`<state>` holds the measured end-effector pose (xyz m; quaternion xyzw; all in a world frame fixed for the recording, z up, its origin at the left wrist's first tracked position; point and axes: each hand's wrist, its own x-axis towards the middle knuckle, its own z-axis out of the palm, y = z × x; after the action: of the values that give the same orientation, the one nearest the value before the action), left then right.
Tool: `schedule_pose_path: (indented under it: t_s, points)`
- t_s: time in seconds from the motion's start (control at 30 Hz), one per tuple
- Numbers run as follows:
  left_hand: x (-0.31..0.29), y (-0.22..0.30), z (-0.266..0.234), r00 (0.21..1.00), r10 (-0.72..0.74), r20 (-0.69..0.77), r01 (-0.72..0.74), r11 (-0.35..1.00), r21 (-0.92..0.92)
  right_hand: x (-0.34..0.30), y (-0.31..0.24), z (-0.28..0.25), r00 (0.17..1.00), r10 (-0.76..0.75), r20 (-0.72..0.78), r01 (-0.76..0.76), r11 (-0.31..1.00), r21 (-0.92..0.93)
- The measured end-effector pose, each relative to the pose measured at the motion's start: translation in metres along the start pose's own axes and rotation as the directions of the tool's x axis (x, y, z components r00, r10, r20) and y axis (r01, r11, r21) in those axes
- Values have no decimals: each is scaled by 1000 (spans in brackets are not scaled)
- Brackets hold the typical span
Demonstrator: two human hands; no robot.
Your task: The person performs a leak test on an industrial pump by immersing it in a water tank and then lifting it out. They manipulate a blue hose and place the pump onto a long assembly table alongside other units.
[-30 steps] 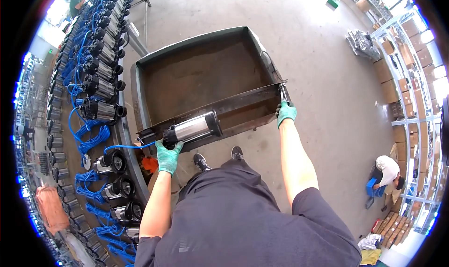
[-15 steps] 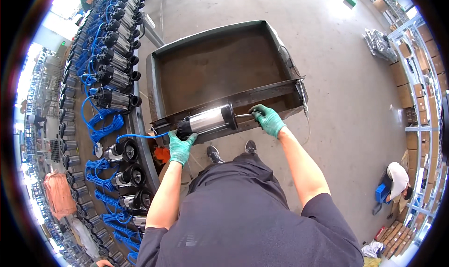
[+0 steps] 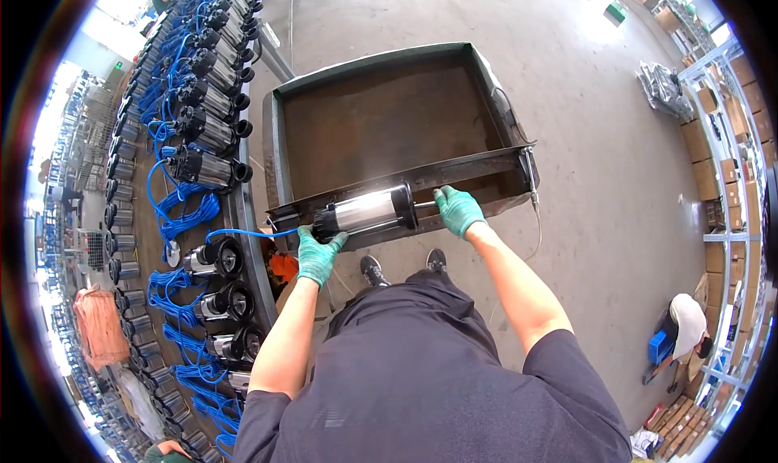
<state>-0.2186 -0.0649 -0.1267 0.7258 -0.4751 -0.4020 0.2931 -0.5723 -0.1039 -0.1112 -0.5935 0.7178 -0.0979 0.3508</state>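
A silver cylindrical submersible pump (image 3: 363, 211) with black ends lies sideways along the near ledge of a dark metal tank. My left hand (image 3: 317, 255), in a green glove, is closed round the pump's black left end. From that end a blue cable (image 3: 251, 233) runs left to the bench. A thin metal rod (image 3: 425, 205) sticks out at the pump's right end. My right hand (image 3: 460, 212), gloved too, is wrapped round the rod's outer end; its fingers partly hide what they hold.
The open tank (image 3: 279, 155) with a brownish inside lies ahead of me. A bench on the left carries rows of similar pumps (image 3: 212, 130) and coiled blue cables (image 3: 185, 212). Shelving with cartons (image 3: 713, 256) stands right, where a person (image 3: 687, 325) bends beside a blue box (image 3: 660, 345).
My right hand has turned slightly and shifted a little toward the pump along the rod. My left hand stays at the pump's left end. The whole view has shifted slightly.
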Motion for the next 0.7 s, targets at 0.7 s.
schedule_pose_path:
  t_s: [0.7]
  points:
    - [-11, 27, -4, 1000, -1, 18, 0, 998, 55, 18, 35, -16, 888, 0, 460, -320, 719, 617]
